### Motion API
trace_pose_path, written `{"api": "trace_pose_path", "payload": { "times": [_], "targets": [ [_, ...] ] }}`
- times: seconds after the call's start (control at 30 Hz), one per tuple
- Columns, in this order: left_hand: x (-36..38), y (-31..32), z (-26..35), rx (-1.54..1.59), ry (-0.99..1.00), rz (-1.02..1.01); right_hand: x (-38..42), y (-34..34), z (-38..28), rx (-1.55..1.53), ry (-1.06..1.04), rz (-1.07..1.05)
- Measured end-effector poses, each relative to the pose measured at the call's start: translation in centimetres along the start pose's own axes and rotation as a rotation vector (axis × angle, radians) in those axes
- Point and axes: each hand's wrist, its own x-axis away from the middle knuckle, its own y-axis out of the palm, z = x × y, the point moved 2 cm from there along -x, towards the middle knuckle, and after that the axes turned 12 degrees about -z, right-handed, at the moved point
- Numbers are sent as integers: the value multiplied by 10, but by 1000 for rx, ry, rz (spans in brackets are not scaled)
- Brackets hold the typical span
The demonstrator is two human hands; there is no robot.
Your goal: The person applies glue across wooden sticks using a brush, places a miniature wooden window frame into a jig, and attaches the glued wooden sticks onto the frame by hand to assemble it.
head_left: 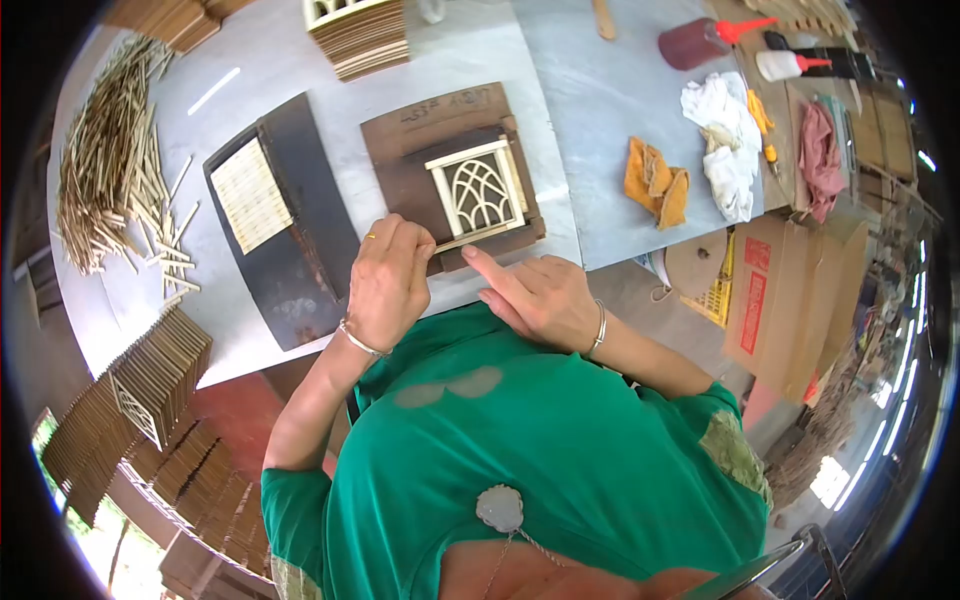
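Note:
A small pale wooden lattice panel [478, 190] with arched bars lies on a brown wooden jig board [400, 140] in front of me. Along its near side runs a thin pale wooden strip [480, 238]. My left hand [388, 275] is at the strip's left end, thumb and fingertips pinched together; whatever is between them is hidden. Just to the right, my right hand [540, 297] has its index finger stretched toward the strip, its tip at or very near the jig's near edge. The other fingers are loosely bent and hold nothing visible.
Left of the jig, a dark board [290, 200] carries a row of pale sticks [250, 195]. Beyond lies a heap of loose sticks [110, 160]. Stacked panels [360, 40] stand at the back. At right are an orange cloth [655, 183], white rag [725, 140] and red-tipped bottle [690, 45].

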Motion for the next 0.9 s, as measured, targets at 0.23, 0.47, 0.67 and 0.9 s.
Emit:
{"api": "trace_pose_path", "payload": {
  "times": [0.23, 0.47, 0.67, 0.9],
  "targets": [
    [-12, 3, 9, -73, -28, -66, 0, 4, 16, -18, 42, 20],
    [-12, 3, 11, -121, -41, -84, -3, 4, 21, -25, 43, -9],
    [6, 8, 21, -167, 50, 5, -5, -1, 22, 5, 32, -32],
    [5, 17, 28, -288, 159, 4, -1, -4, 29, -1, 24, -50]
  ]
}}
